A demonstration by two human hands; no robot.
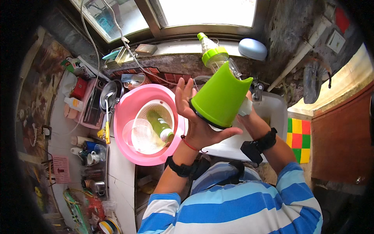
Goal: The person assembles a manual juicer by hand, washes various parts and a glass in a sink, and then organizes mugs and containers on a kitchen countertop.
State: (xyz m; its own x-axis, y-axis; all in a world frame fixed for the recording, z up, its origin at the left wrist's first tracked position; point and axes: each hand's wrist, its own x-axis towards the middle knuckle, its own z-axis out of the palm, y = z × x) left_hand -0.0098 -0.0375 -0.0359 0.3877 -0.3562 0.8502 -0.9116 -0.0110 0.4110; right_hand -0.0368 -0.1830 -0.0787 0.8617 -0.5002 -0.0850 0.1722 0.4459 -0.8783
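A lime-green, tapered plastic housing (222,95) with a black-rimmed base and a curved cut-out at its other end is held tilted in front of me. My left hand (200,128) supports its base on the palm, with the thumb and fingers spread on either side. My right hand (249,117) is at its right side, with a soft white piece (246,106), perhaps a cloth or sponge, against the housing. The housing hides most of the right fingers. Beyond it, a clear container with a lime-green collar (215,55) stands near the windowsill.
To the left, a pink basin (121,144) holds a white colander (146,113) with a green-and-white item inside. A white sink (278,107) lies under and beyond my hands, by a tap (257,89). A ladle (107,113) and cups crowd the left counter. A light-blue oval case (252,48) sits on the sill.
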